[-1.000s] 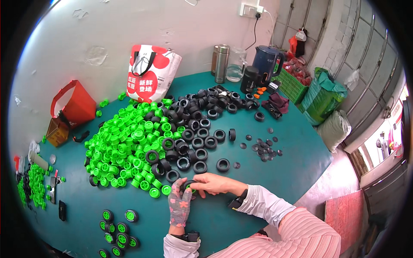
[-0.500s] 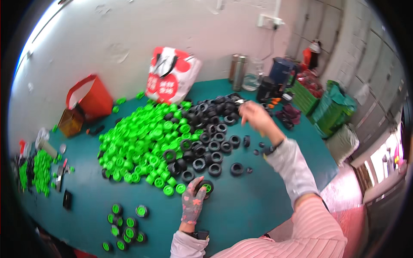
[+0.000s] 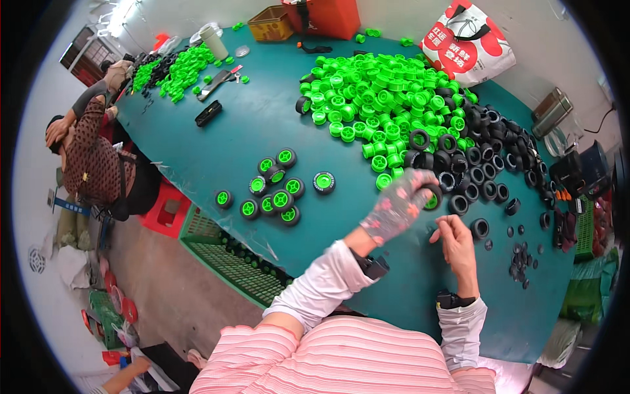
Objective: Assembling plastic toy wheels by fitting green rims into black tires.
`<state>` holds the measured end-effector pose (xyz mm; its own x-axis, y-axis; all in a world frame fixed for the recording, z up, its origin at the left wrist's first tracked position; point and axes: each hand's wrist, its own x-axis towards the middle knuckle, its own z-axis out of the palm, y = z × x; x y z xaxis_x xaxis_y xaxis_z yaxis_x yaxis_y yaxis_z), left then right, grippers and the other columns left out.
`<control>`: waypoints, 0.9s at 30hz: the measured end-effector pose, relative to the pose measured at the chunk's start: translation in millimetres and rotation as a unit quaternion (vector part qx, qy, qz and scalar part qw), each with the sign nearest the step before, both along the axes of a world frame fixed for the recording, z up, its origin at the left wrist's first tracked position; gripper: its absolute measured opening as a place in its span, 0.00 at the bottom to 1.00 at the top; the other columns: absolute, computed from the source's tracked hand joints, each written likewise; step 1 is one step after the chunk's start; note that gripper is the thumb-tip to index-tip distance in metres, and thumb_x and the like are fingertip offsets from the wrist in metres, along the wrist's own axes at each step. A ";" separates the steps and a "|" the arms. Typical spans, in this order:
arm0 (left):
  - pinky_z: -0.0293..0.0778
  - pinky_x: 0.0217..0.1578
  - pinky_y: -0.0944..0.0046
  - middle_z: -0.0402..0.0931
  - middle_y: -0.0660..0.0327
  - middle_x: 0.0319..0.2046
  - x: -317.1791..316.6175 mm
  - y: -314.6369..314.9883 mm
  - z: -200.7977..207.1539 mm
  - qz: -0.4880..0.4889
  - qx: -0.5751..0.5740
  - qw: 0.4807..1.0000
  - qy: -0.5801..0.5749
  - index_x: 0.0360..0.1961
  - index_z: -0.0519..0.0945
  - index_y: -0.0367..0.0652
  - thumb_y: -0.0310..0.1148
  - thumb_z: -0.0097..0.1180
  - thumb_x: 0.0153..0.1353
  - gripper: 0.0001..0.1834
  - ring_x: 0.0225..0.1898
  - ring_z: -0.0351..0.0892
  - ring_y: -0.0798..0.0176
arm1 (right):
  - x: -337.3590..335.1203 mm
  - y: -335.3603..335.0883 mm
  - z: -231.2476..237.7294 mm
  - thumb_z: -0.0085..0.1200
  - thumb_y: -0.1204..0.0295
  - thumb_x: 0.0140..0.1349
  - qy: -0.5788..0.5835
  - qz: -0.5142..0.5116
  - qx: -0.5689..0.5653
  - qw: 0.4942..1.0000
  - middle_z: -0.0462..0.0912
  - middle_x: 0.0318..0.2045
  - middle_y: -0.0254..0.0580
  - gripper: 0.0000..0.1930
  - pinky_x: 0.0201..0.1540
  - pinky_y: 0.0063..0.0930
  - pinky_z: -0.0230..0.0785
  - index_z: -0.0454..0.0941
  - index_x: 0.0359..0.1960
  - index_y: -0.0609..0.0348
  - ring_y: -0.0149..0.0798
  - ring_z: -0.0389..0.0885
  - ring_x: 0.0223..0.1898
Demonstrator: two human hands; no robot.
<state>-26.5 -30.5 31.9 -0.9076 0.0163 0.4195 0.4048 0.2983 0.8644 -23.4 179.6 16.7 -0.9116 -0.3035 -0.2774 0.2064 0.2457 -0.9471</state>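
Observation:
My left hand (image 3: 399, 209), in a patterned grey fingerless glove, is closed around a toy wheel (image 3: 431, 197) with a black tyre and a green hub. Close by on its right is my bare right hand (image 3: 456, 246), fingers loosely bent and apart, with nothing visible in them. Beyond both hands lies a big heap of green wheel hubs (image 3: 377, 98). Loose black tyres (image 3: 489, 190) spread along the heap's right side. Left of my hands, several assembled wheels (image 3: 282, 199) sit in a cluster, and one more (image 3: 323, 182) lies apart.
Small black discs (image 3: 522, 259) lie at the right of the green table (image 3: 354, 262). A red-and-white bag (image 3: 469, 43) and an orange bin (image 3: 325, 18) stand at the back. Another person (image 3: 98, 157) sits at the far left. A green crate (image 3: 230, 262) is below the table edge.
The view has swung to the left. My right hand has come back from the far right to beside my left hand, which still holds the wheel.

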 end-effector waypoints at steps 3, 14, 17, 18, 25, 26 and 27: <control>0.78 0.46 0.60 0.81 0.55 0.44 7.6 -41.7 45.3 0.083 -0.114 0.990 -0.023 0.49 0.78 0.43 0.30 0.57 0.66 0.11 0.44 0.83 0.55 | 10.8 6.9 -8.2 0.52 0.68 0.71 -0.021 0.012 0.013 1.000 0.81 0.23 0.31 0.08 0.15 0.16 0.52 0.77 0.42 0.60 0.18 0.63 0.15; 0.72 0.51 0.50 0.76 0.51 0.45 36.0 -149.8 -4.8 0.203 -0.325 0.922 -0.053 0.49 0.81 0.51 0.41 0.68 0.52 0.22 0.51 0.77 0.47 | 11.8 8.1 -18.1 0.54 0.70 0.68 0.014 0.002 -0.009 1.000 0.81 0.23 0.32 0.08 0.16 0.17 0.53 0.79 0.40 0.62 0.19 0.64 0.16; 0.71 0.54 0.51 0.73 0.52 0.50 40.5 -132.9 -11.0 0.179 -0.478 0.858 -0.063 0.51 0.79 0.51 0.44 0.71 0.49 0.27 0.55 0.73 0.46 | 10.7 9.4 -13.4 0.54 0.70 0.68 0.000 -0.005 -0.007 1.000 0.81 0.22 0.31 0.08 0.16 0.17 0.53 0.79 0.40 0.62 0.19 0.64 0.16; 0.69 0.55 0.48 0.71 0.53 0.52 42.1 -138.4 -16.5 0.171 -0.462 0.867 -0.076 0.50 0.79 0.52 0.44 0.71 0.48 0.27 0.57 0.70 0.45 | 11.7 9.2 -11.1 0.54 0.70 0.69 -0.015 -0.009 -0.005 1.000 0.81 0.22 0.31 0.08 0.16 0.17 0.53 0.79 0.41 0.61 0.19 0.64 0.15; 0.64 0.59 0.46 0.70 0.51 0.57 52.2 -159.1 -0.4 0.262 -0.560 0.779 -0.106 0.54 0.77 0.48 0.39 0.71 0.48 0.30 0.59 0.69 0.44 | 10.2 8.3 -7.5 0.53 0.68 0.69 -0.033 -0.003 -0.017 0.999 0.81 0.23 0.32 0.08 0.16 0.17 0.53 0.78 0.41 0.61 0.19 0.63 0.16; 0.64 0.59 0.46 0.71 0.51 0.57 44.2 -145.9 6.4 0.254 -0.535 0.805 -0.028 0.55 0.76 0.48 0.38 0.71 0.49 0.31 0.59 0.69 0.44 | 9.0 8.5 -8.1 0.53 0.68 0.69 -0.038 -0.004 -0.020 0.999 0.81 0.23 0.32 0.09 0.16 0.18 0.54 0.78 0.42 0.61 0.19 0.63 0.16; 0.64 0.59 0.47 0.71 0.52 0.56 39.1 -130.6 7.5 0.246 -0.504 0.826 0.049 0.56 0.75 0.47 0.36 0.71 0.49 0.32 0.58 0.69 0.44 | 9.6 9.2 -7.9 0.53 0.68 0.69 -0.042 -0.013 -0.016 0.999 0.81 0.23 0.32 0.09 0.16 0.18 0.54 0.78 0.42 0.61 0.19 0.63 0.16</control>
<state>12.6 -161.1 39.4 -0.8712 0.0413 0.4892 0.0731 0.9963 0.0461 -13.8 188.8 8.9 -0.8928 -0.2904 -0.3444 0.2920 0.2090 -0.9333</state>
